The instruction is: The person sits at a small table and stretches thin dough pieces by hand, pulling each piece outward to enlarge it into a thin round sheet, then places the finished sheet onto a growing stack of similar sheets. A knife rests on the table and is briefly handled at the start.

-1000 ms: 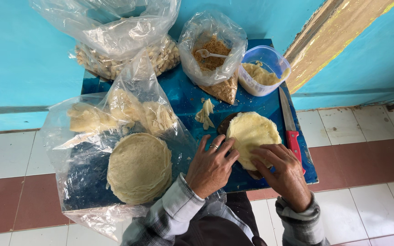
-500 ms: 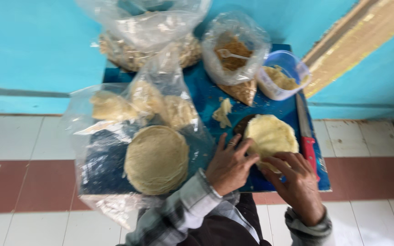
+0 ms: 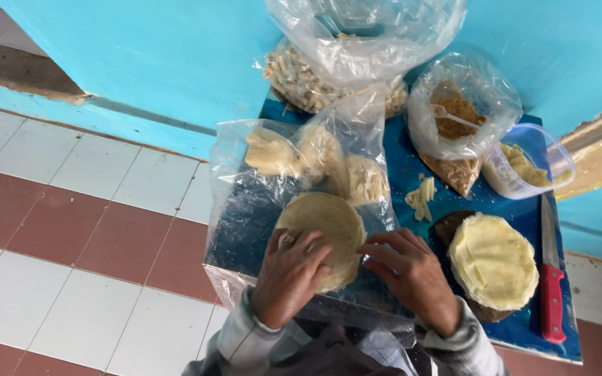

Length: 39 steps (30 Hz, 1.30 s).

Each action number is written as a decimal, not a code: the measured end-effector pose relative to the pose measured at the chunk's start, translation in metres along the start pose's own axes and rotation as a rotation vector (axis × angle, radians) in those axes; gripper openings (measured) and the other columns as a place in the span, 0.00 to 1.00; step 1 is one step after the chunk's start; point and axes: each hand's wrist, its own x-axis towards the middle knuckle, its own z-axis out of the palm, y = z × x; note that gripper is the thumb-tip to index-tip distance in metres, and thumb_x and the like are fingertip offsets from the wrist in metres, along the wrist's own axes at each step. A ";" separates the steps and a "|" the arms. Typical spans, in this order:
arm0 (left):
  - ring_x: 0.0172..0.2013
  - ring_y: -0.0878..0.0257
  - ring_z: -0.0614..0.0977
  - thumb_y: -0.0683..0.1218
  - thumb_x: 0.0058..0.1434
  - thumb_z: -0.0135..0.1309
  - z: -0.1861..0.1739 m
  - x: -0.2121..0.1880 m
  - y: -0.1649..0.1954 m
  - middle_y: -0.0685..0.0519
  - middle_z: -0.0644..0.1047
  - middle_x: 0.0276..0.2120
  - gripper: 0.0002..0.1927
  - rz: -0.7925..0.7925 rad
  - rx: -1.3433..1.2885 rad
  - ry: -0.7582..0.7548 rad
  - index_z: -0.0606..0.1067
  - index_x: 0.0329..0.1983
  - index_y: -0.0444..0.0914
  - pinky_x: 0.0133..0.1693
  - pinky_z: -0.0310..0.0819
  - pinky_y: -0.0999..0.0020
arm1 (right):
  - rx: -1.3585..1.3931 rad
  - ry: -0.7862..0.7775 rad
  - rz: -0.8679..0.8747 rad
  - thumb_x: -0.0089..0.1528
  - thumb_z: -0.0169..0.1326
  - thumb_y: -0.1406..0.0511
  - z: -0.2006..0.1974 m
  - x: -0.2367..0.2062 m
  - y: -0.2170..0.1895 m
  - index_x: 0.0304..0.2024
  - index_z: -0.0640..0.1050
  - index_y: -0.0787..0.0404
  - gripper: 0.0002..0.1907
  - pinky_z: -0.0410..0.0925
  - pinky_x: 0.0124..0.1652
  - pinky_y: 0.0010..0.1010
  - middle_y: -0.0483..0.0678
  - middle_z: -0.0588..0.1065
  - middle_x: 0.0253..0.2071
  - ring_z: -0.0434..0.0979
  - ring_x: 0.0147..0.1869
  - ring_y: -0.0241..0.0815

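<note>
seen from above, a red and white tiled floor [image 3: 71, 230] fills the left, below a turquoise wall [image 3: 175, 56]. to its right stands a blue tabletop [image 3: 524, 327]. on its left part lies a clear plastic bag [image 3: 245, 209] with pale dough pieces at the far end and a stack of round flatbreads [image 3: 329, 223] nearer the person. the left hand [image 3: 290, 275], a ring on one finger, lies flat on the stack's near edge, fingers spread, grip released. the right hand [image 3: 412, 271] is just beside it, fingertips touching the bag at the stack's right edge, also released. further back sit a large bag of pale strips [image 3: 315, 76] and a bag of brown crumbs [image 3: 458, 125] with a plastic spoon in it. right of the hands, a second pile of flatbreads [image 3: 492, 261] rests on a dark board, near a plastic tub [image 3: 524, 167]. a red-handled knife [image 3: 550, 285] lies at the far right edge.
</note>
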 end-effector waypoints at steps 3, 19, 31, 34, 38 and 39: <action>0.52 0.51 0.78 0.44 0.56 0.62 -0.014 -0.010 -0.009 0.48 0.79 0.48 0.08 -0.018 -0.056 0.039 0.79 0.39 0.40 0.58 0.60 0.45 | -0.052 -0.066 -0.042 0.51 0.64 0.67 0.009 0.020 0.003 0.37 0.83 0.55 0.11 0.70 0.45 0.40 0.45 0.79 0.43 0.78 0.49 0.47; 0.40 0.48 0.79 0.45 0.59 0.61 0.033 0.044 0.011 0.48 0.74 0.37 0.08 -0.150 -0.021 0.053 0.76 0.35 0.38 0.43 0.69 0.51 | 0.022 0.057 0.187 0.54 0.61 0.73 0.035 -0.020 0.010 0.42 0.85 0.57 0.14 0.73 0.42 0.36 0.46 0.81 0.44 0.81 0.45 0.47; 0.35 0.50 0.81 0.42 0.59 0.61 0.048 0.052 0.021 0.47 0.76 0.33 0.07 -0.285 -0.088 0.105 0.74 0.33 0.36 0.37 0.74 0.54 | 0.091 0.114 0.187 0.57 0.61 0.70 0.029 -0.030 0.008 0.49 0.83 0.56 0.17 0.73 0.43 0.38 0.48 0.80 0.45 0.80 0.46 0.49; 0.31 0.54 0.84 0.40 0.58 0.62 0.047 0.048 0.017 0.47 0.78 0.32 0.07 -0.356 -0.259 0.184 0.74 0.33 0.36 0.33 0.78 0.60 | 0.113 0.135 0.205 0.58 0.60 0.69 0.026 -0.026 0.005 0.53 0.81 0.57 0.19 0.73 0.43 0.39 0.49 0.79 0.45 0.80 0.46 0.50; 0.28 0.60 0.87 0.40 0.59 0.63 0.049 0.041 0.009 0.49 0.82 0.27 0.07 -0.502 -0.387 0.163 0.74 0.34 0.36 0.31 0.80 0.68 | 0.040 0.107 0.170 0.59 0.60 0.68 0.024 -0.022 0.001 0.54 0.81 0.55 0.20 0.73 0.43 0.40 0.49 0.79 0.43 0.80 0.46 0.51; 0.29 0.62 0.87 0.39 0.59 0.62 0.049 0.040 0.005 0.49 0.82 0.28 0.08 -0.507 -0.414 0.195 0.73 0.36 0.36 0.32 0.81 0.69 | 0.038 0.108 0.169 0.59 0.59 0.67 0.024 -0.021 0.001 0.55 0.80 0.54 0.20 0.73 0.43 0.39 0.49 0.78 0.43 0.80 0.46 0.50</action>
